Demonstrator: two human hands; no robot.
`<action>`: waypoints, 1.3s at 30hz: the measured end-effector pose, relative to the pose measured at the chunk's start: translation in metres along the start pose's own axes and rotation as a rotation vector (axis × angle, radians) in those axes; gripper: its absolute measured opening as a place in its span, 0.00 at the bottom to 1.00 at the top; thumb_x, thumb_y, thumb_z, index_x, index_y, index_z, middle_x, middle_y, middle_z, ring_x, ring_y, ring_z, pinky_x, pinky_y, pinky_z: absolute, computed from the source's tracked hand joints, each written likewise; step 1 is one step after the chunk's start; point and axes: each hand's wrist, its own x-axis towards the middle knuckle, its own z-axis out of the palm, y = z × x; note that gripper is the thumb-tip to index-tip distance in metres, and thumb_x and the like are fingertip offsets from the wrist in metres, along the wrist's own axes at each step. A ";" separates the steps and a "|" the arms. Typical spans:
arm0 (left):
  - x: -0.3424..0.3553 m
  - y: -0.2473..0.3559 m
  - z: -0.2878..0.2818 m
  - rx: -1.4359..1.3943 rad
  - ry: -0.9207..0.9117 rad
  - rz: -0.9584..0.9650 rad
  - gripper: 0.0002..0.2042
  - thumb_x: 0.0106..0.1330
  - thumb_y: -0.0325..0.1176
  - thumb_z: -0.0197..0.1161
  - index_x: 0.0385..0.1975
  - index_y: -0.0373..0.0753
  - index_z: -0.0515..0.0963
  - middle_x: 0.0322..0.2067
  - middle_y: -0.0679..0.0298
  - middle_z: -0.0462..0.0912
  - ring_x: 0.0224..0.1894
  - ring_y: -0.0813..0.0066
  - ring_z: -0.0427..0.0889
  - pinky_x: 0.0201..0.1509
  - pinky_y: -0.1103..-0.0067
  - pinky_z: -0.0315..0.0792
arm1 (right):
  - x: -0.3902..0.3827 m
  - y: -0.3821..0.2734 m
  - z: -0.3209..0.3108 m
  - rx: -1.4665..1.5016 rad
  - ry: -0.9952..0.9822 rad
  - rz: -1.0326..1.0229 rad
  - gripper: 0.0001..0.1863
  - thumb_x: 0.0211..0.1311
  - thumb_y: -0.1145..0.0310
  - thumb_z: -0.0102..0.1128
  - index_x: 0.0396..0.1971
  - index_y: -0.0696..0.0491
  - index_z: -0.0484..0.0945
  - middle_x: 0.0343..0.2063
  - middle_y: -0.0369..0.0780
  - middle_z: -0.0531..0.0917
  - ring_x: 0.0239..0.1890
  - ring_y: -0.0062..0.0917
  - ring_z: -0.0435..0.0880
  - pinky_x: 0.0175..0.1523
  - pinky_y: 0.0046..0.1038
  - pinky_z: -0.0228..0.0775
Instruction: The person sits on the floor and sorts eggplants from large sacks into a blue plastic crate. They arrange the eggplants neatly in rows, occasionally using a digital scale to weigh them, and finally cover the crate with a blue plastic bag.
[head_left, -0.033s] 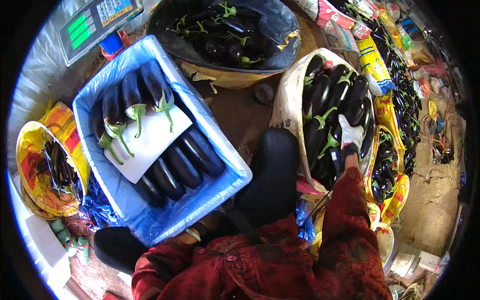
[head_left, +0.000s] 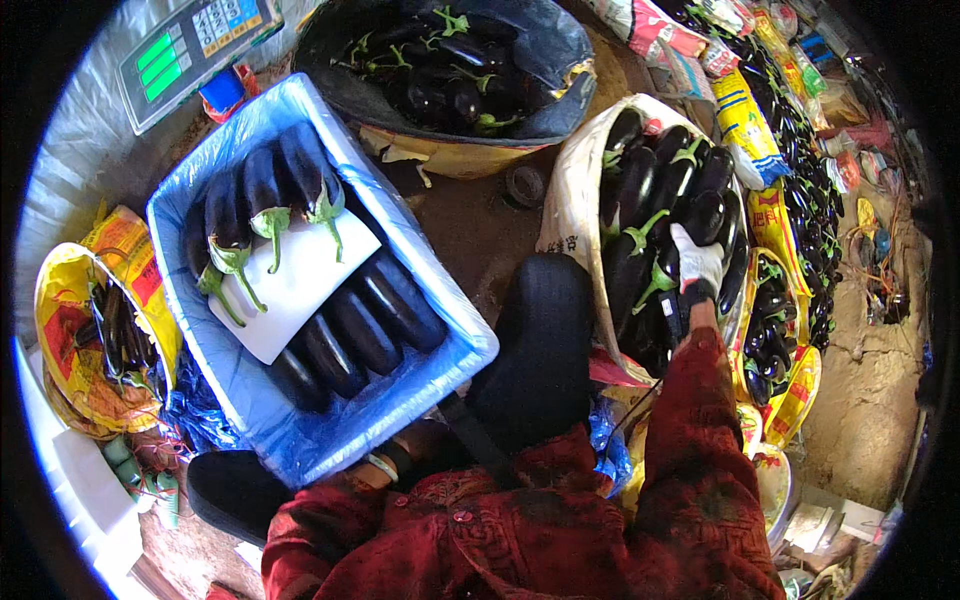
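On my right, a white woven sack (head_left: pixel 562 190) stands open, full of glossy dark eggplants. My right hand (head_left: pixel 698 262), in a white glove, is in it with the thumb stretched along an eggplant (head_left: pixel 704 214) and the other fingers closed around its near end, partly hidden. Across my lap tilts a crate (head_left: pixel 452 318) lined with blue plastic. Eggplants (head_left: pixel 372 335) lie in its near half, and more with green caps (head_left: pixel 270 222) rest at the far end over a white sheet (head_left: pixel 290 312). My left hand is hidden beside the crate's near edge; only its banded wrist (head_left: pixel 388 464) shows.
A wide dark-lined basket (head_left: pixel 440 150) of eggplants stands ahead. A scale with a lit green display (head_left: pixel 158 66) is at the far left. Yellow bags (head_left: pixel 60 330) of eggplants stand on both sides, with a long eggplant heap (head_left: pixel 815 220) at far right.
The view has shifted slightly. My right hand and the eggplant at its fingers have moved a little away from me; the crate's near corner sits slightly further left.
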 end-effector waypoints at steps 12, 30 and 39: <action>-0.058 0.126 -0.188 -0.453 0.144 -0.096 0.15 0.70 0.39 0.57 0.42 0.29 0.78 0.31 0.53 0.83 0.35 0.57 0.84 0.41 0.70 0.79 | 0.021 0.031 -0.005 1.435 -0.611 0.216 0.21 0.54 0.63 0.72 0.43 0.61 0.81 0.37 0.42 0.85 0.34 0.31 0.86 0.43 0.35 0.81; -0.051 0.155 -0.237 -2.293 0.092 0.702 0.37 0.67 0.55 0.58 0.69 0.39 0.59 0.63 0.44 0.68 0.63 0.44 0.71 0.66 0.51 0.66 | -0.073 0.012 0.042 -0.213 -0.451 -0.468 0.49 0.53 0.39 0.65 0.57 0.70 0.66 0.54 0.62 0.76 0.59 0.47 0.76 0.62 0.39 0.68; -0.108 0.091 -0.236 -1.947 0.744 0.546 0.36 0.66 0.53 0.58 0.66 0.32 0.62 0.58 0.42 0.74 0.55 0.47 0.78 0.63 0.55 0.72 | -0.080 0.013 0.037 0.044 -0.321 -0.406 0.29 0.57 0.63 0.66 0.57 0.60 0.73 0.49 0.47 0.81 0.49 0.34 0.81 0.55 0.34 0.72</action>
